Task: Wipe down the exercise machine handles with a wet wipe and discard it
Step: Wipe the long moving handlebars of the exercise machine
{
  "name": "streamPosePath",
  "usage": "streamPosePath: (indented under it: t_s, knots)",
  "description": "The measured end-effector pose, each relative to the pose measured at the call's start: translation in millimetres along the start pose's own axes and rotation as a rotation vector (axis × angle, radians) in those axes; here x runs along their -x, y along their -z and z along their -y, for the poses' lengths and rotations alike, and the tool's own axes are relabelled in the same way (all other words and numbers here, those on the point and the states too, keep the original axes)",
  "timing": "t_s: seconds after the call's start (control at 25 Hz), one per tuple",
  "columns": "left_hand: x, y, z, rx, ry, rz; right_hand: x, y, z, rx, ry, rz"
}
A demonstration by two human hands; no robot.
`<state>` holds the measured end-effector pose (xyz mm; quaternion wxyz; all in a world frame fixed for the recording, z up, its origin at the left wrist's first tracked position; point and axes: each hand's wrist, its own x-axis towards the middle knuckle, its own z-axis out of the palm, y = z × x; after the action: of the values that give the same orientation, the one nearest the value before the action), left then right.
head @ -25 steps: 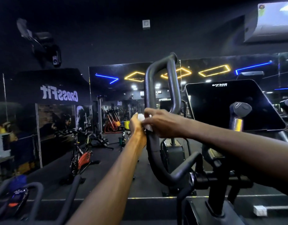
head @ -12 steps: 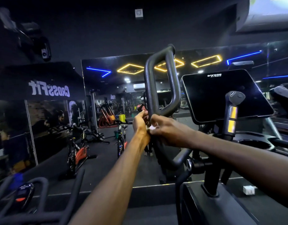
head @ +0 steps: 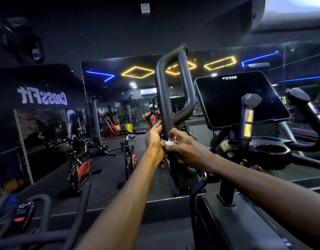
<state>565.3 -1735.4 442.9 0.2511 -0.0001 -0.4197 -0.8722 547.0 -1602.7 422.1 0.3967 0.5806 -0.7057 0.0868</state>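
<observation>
I see both hands low on the matte black looped handle (head: 166,98) — right hand (head: 184,148) pinching the crumpled white wipe (head: 169,142), left hand (head: 154,137) curled round the bar.

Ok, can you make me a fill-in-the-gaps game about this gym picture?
1. The right hand pinches a small ______ wet wipe against the looped handle.
2. The left hand holds the same handle, to the ______ of the right hand.
3. The dark console screen reads ______ at its top edge.
4. The mirrored sign spells ______ backwards.

Missing words: white; left; VIVA; CrossFit
</observation>
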Motion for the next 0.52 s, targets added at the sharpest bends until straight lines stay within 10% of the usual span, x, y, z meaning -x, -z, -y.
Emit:
streamPosePath:
  t_s: [0.32, 0.52]
  knots:
    - [-7, 16, 9, -0.134, -0.028, 0.004, 11, -21, 2, -0.044, 0.071, -0.1]
    - [-6, 14, 10, -0.197, -0.056, -0.03, 2, -26, -1, -0.185, -0.229, -0.375]
